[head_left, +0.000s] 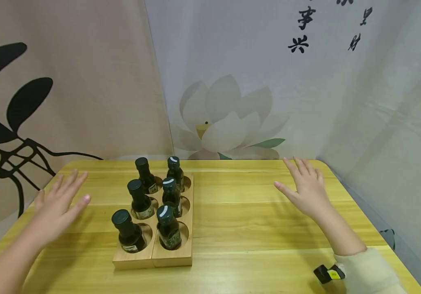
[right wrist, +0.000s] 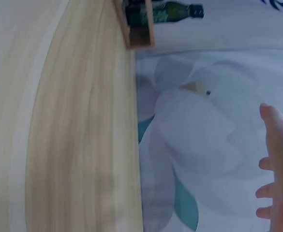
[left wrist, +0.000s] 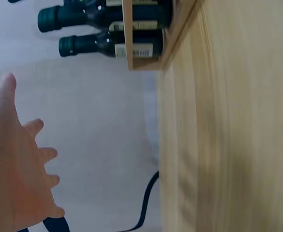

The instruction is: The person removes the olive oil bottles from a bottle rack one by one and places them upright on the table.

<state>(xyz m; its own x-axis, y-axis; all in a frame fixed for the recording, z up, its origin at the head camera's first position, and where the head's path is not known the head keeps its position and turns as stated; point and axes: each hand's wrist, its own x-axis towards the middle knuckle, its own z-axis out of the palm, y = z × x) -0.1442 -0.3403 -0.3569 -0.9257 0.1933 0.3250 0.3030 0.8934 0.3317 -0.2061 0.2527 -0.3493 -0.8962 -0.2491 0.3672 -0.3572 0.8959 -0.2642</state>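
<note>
My left hand [head_left: 58,208] hovers over the table's left side, fingers spread and holding nothing. On the right side, my right hand [head_left: 307,192] is likewise raised above the table with its fingers apart. Between them, nearer the left hand, stands a wooden bottle rack [head_left: 171,261] made of two narrow blocks side by side. Several dark, capped glass bottles, among them a front left bottle [head_left: 129,234] and a front right bottle [head_left: 169,230], sit in its round holes, some leaning. In the left wrist view, labels show on the bottles [left wrist: 134,50]. Neither hand touches the rack.
The wooden table [head_left: 240,228] has a pale curtain [head_left: 240,49] behind it, printed with a lotus, dark leaves and characters. A small black device with a yellow label [head_left: 329,274] is at the right sleeve [head_left: 366,269].
</note>
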